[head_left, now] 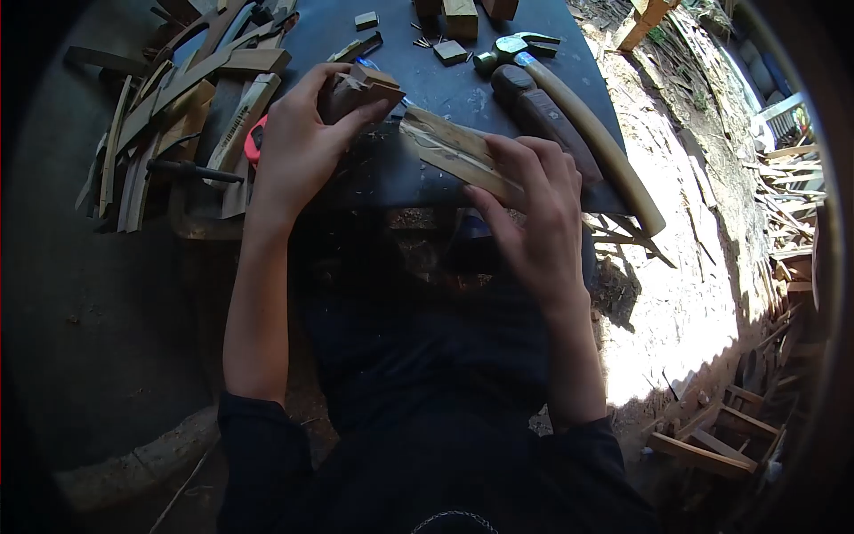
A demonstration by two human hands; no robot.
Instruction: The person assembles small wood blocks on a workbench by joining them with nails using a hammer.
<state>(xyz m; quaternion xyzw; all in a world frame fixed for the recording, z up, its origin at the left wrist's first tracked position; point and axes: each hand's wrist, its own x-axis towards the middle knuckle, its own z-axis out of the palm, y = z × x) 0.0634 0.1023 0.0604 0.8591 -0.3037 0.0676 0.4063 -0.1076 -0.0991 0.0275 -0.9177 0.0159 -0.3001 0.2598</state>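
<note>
My left hand [311,133] is closed around a small wooden block [378,82] above the near edge of the dark table [427,62]. The block's top looks pale and its side dark brown. In my right hand [538,200] is a short flat piece of wood [454,147], gripped between thumb and fingers and tilted toward the left. A gap separates the two pieces. Just beyond my right hand lie a claw hammer [587,125] with a wooden handle and a dark, rounded wooden tool [547,116] whose kind I cannot make out.
Wood strips and offcuts [191,116] are heaped at the table's left side, near a clamp [196,171] and a red object [255,141]. Small blocks [451,52] and several nails [422,41] lie at the back. Scrap wood [792,205] covers sunlit ground on the right.
</note>
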